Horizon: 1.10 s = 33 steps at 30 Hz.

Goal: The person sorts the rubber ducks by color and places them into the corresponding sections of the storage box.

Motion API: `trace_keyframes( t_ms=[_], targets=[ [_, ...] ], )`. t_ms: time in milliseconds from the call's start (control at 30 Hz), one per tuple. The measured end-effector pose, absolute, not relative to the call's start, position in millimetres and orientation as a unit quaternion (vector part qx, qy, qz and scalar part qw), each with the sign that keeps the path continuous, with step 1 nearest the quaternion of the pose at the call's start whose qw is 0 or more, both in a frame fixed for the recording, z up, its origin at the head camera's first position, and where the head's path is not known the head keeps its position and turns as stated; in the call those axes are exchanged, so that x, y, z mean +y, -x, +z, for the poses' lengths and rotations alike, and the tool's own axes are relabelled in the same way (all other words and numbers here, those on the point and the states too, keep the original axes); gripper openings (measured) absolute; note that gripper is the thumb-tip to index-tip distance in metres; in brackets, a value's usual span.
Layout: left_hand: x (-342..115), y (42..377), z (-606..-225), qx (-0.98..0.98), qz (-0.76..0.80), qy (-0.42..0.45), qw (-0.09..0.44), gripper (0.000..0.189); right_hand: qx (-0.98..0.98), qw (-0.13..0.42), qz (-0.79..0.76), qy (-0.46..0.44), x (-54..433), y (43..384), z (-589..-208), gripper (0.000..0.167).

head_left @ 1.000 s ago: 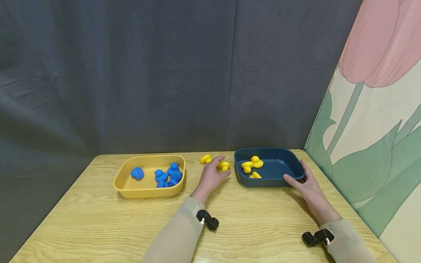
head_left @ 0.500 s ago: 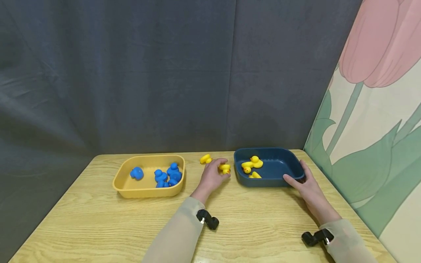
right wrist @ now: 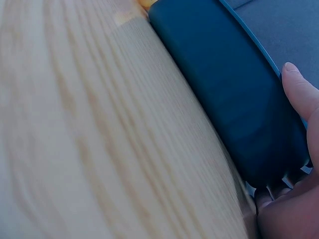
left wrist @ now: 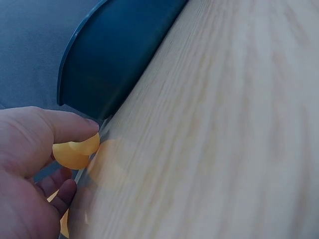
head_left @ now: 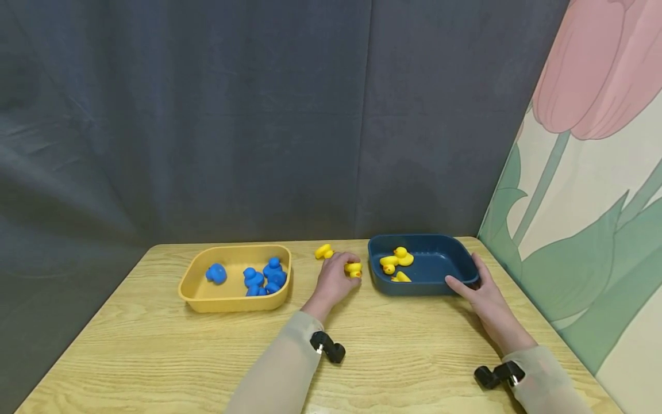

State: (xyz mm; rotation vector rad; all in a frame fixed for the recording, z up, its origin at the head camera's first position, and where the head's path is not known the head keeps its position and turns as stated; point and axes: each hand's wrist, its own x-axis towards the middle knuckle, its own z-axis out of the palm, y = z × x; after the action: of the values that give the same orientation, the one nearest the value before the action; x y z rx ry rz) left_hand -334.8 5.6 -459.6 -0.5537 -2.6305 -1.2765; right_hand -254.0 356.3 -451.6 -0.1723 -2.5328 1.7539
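My left hand (head_left: pixel 333 283) pinches a yellow rubber duck (head_left: pixel 354 268) between thumb and curled fingers, low over the table beside the dark blue bin. In the left wrist view the thumb lies along the near side of that duck (left wrist: pixel 75 154); part of it is hidden. A second yellow duck (head_left: pixel 323 250) lies on the table just behind this hand. My right hand (head_left: pixel 486 299) grips the right end of the dark blue bin (head_left: pixel 419 288), thumb at the rim and fingers round the end wall. Inside the bin, at its left, sit several yellow ducks (head_left: pixel 405 257).
To the left stands a yellow bin (head_left: pixel 227 304) with several blue ducks (head_left: pixel 253 277) in it. Both bins are near the back edge of the wooden table (head_left: pixel 155 351). A dark curtain (head_left: pixel 258 126) hangs behind, and a tulip-patterned wall (head_left: pixel 584 230) borders the right.
The left thumb and fingers have closed in on the yellow duck beside the blue bin. The right hand keeps its hold on the bin, and the other ducks stay put.
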Motion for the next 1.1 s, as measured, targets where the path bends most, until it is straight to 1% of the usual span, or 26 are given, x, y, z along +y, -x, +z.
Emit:
trace_keyframes(
  t_ms=[333,633,1100],
  targets=[
    [6.2,333.1,-460.8,-0.869,-0.457,0.165,0.089,0.039,-0.815,0.027,0.576,0.053,356.0,251.8,-452.4,0.111],
    [6.4,332.6,-459.3,-0.840,-0.516,0.149,0.076,0.034,-0.817,0.032,0.574,0.051,354.7,251.5,-452.5,0.112],
    [6.9,334.5,-454.5,-0.808,-0.564,0.136,0.107,0.047,-0.816,0.033,0.575,0.050,353.3,251.4,-448.8,0.112]
  ],
)
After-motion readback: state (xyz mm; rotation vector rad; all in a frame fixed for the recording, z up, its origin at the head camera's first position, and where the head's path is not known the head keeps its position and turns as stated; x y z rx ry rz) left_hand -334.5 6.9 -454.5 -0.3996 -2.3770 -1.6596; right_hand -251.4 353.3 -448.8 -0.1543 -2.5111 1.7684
